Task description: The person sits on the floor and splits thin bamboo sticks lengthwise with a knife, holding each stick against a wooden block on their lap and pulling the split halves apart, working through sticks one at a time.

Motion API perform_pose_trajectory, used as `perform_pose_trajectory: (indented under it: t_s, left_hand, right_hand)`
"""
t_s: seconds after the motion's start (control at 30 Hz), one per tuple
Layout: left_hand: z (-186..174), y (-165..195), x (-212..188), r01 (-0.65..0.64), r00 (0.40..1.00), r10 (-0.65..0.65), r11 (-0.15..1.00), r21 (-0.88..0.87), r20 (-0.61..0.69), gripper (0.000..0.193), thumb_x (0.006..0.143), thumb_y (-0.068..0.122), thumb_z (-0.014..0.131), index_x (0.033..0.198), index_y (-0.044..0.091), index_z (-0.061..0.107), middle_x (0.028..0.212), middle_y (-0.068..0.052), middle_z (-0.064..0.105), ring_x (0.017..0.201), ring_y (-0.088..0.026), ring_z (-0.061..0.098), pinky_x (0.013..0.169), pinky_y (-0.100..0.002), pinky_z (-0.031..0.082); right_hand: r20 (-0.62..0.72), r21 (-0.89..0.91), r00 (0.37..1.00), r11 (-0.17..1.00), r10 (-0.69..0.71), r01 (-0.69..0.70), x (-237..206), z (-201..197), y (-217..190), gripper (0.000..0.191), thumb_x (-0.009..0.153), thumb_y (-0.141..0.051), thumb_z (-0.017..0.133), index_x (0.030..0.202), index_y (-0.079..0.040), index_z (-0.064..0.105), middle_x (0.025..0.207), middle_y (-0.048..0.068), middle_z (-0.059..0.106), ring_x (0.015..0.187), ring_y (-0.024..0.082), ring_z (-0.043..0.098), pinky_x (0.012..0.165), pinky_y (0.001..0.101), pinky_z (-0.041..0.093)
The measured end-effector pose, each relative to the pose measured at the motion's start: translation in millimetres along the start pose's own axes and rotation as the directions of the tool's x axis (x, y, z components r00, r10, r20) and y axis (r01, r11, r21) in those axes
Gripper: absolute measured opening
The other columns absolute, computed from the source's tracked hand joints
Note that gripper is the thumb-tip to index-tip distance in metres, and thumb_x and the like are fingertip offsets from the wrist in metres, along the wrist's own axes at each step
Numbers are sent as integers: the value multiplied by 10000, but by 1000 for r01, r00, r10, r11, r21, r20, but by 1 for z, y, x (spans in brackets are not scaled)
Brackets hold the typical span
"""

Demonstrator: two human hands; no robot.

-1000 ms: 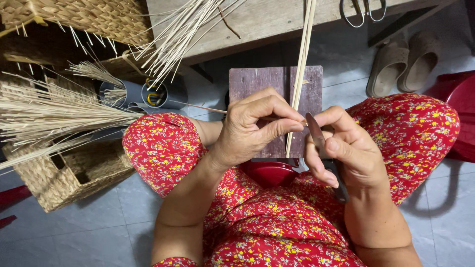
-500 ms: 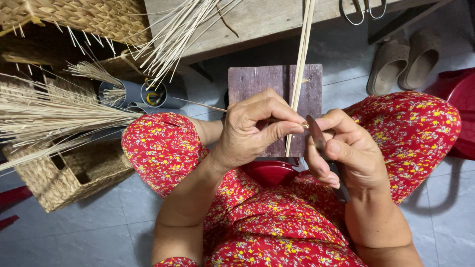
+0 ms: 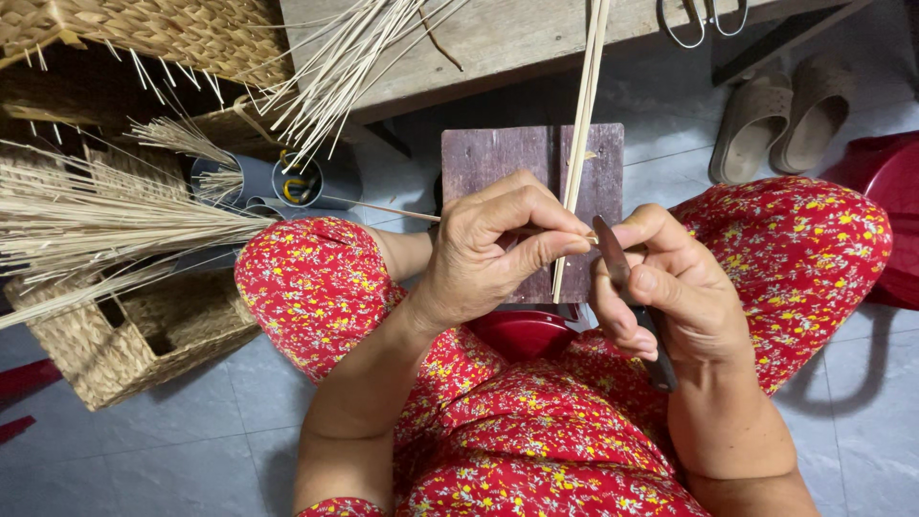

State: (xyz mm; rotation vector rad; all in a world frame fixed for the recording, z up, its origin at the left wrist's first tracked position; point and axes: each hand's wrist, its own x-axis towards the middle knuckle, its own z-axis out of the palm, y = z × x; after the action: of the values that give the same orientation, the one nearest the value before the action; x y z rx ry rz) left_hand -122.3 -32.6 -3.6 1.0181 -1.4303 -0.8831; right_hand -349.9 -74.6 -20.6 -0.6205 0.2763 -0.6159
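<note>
My left hand (image 3: 493, 244) pinches a long pale cane strip (image 3: 581, 124) that runs up and away toward the wooden bench. My right hand (image 3: 670, 282) grips a small dark-handled knife (image 3: 622, 278), its blade tip touching the strip beside my left fingertips. Both hands hover over a purple-brown wooden block (image 3: 498, 158) standing between my knees, which are covered by a red flowered dress. A dark red stool edge (image 3: 522, 330) shows under the hands.
Bundles of thin pale reeds (image 3: 105, 220) and half-woven baskets (image 3: 134, 330) fill the left. A wooden bench (image 3: 498, 38) crosses the top, with scissors (image 3: 704, 19) on it. Beige slippers (image 3: 785, 115) lie at upper right, next to a red plastic object (image 3: 885, 191).
Hardly anything differs; the hands and the knife stay at the strip, with only a slight shift of the fingers.
</note>
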Motion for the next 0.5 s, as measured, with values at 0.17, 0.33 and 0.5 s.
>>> perform_pose_trajectory:
  t_s: [0.17,0.33,0.5]
  left_hand:
    - [-1,2,0,-18,1000,18,1000,-9,20,92,987,86,783,1049,52,723,928,-25,689,785,-82,642,676,-215,512]
    - [-3,3,2,-5,999,4,1000,19,48,84,978,85,780,1029,44,728,929,-26,686,759,-79,637,659,-219,502]
    - [-4,3,2,0,996,-1,1000,4,87,71,993,88,765,1026,39,726,936,-29,681,787,-87,650,691,-227,512]
  right_hand:
    - [14,9,1000,1000,3,-3,0,-1,1,283,1069,-171,649,1305,-48,551,711,134,551,503,128,457,398,235,377]
    - [14,22,999,999,30,-30,-1,-1,1,262,1067,-179,641,1285,-59,556,699,122,538,498,121,450,388,233,367]
    - [18,41,999,998,48,-49,0,-3,1,238,1069,-173,635,1264,-75,542,702,113,529,501,119,445,390,229,361]
